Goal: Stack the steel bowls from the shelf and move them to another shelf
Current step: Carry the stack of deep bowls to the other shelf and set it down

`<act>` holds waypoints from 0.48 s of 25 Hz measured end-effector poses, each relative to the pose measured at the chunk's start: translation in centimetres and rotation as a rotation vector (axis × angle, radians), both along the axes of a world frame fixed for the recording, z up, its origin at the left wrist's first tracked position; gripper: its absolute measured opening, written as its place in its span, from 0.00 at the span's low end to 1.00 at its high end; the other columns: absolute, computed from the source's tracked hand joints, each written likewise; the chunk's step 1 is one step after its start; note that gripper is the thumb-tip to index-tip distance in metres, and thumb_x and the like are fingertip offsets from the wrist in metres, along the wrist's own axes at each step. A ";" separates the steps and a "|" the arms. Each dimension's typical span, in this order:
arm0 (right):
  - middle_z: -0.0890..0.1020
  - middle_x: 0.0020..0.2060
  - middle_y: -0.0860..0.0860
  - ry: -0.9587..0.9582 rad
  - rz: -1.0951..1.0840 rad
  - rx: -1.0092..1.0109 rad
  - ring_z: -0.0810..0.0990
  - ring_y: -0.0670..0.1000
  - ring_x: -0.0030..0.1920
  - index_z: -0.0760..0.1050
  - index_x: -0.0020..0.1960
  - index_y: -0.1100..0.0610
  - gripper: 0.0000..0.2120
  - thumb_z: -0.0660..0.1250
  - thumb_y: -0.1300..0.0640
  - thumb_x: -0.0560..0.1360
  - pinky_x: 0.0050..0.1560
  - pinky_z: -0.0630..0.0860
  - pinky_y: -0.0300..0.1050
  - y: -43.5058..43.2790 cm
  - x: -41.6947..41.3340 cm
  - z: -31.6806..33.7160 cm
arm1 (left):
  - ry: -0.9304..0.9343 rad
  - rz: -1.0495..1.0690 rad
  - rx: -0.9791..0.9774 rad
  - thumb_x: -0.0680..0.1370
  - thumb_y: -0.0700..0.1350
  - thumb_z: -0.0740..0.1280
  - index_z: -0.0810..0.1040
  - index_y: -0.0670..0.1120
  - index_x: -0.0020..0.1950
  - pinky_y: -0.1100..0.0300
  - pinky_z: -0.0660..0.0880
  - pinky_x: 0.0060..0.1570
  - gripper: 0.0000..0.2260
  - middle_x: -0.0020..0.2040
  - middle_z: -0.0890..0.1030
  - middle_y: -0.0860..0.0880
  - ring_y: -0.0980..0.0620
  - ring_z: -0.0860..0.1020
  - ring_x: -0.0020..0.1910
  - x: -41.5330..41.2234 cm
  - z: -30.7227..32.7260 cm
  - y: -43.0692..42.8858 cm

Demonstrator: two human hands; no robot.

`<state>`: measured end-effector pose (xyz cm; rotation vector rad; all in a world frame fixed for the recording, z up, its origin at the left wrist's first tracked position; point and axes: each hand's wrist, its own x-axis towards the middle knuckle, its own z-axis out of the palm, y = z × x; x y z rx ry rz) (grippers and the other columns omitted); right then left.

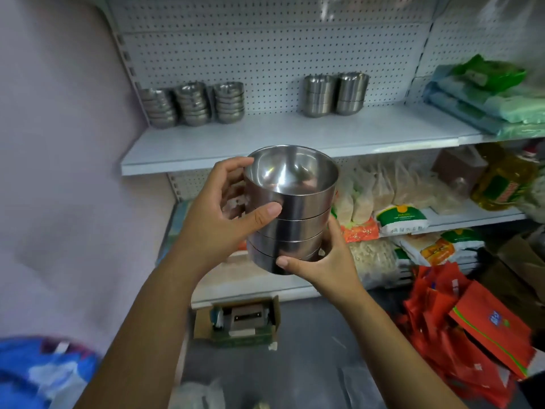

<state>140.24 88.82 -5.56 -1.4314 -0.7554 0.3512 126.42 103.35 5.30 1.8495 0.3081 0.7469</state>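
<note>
Plainly both hands are occupied: the left hand [224, 208] curls round the upper bowls of the stack [295, 219], thumb pressed to the side, and the right hand [324, 261] cups its base, thumb across the front. The stack, about four nested steel bowls, is held in the air in front of the shelf [295, 137], not resting on anything. Polished steel is likely slick, and seams show between the rims, so a tilt could let the top bowl slide out. If the right hand's hold under the base slips, the lower bowls could drop toward the box [239, 323] on the floor. Farther off, the shelf's front edge could catch the base on the way in. At the back, the left stacks [194, 104] and the right pair [336, 94] could topple if bumped.
</note>
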 end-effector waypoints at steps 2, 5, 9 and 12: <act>0.83 0.64 0.48 0.006 -0.079 0.042 0.82 0.51 0.66 0.70 0.75 0.50 0.49 0.87 0.53 0.58 0.65 0.80 0.58 2.9 2.7 0.6 | 0.010 -0.068 0.041 0.68 0.57 0.80 0.72 0.61 0.68 0.51 0.76 0.66 0.31 0.67 0.78 0.57 0.56 0.77 0.67 4.0 1.0 3.5; 0.82 0.66 0.49 0.001 -0.185 0.075 0.81 0.52 0.68 0.68 0.76 0.51 0.49 0.87 0.55 0.60 0.67 0.79 0.60 5.6 6.8 0.8 | 0.026 -0.169 0.126 0.70 0.56 0.79 0.72 0.62 0.67 0.47 0.75 0.67 0.28 0.68 0.77 0.60 0.58 0.75 0.69 9.8 2.1 7.1; 0.83 0.65 0.49 -0.002 -0.311 0.091 0.82 0.51 0.66 0.70 0.76 0.52 0.48 0.87 0.56 0.60 0.65 0.80 0.59 7.2 12.3 0.7 | -0.009 -0.188 0.295 0.72 0.54 0.78 0.78 0.58 0.64 0.51 0.73 0.68 0.22 0.71 0.73 0.61 0.63 0.72 0.70 16.9 2.7 9.4; 0.84 0.64 0.47 -0.008 -0.370 0.103 0.82 0.49 0.65 0.70 0.76 0.50 0.48 0.88 0.58 0.60 0.64 0.81 0.53 8.0 16.8 1.0 | -0.072 -0.176 0.437 0.73 0.52 0.77 0.81 0.55 0.61 0.53 0.73 0.69 0.17 0.71 0.74 0.58 0.62 0.71 0.71 22.4 2.8 10.6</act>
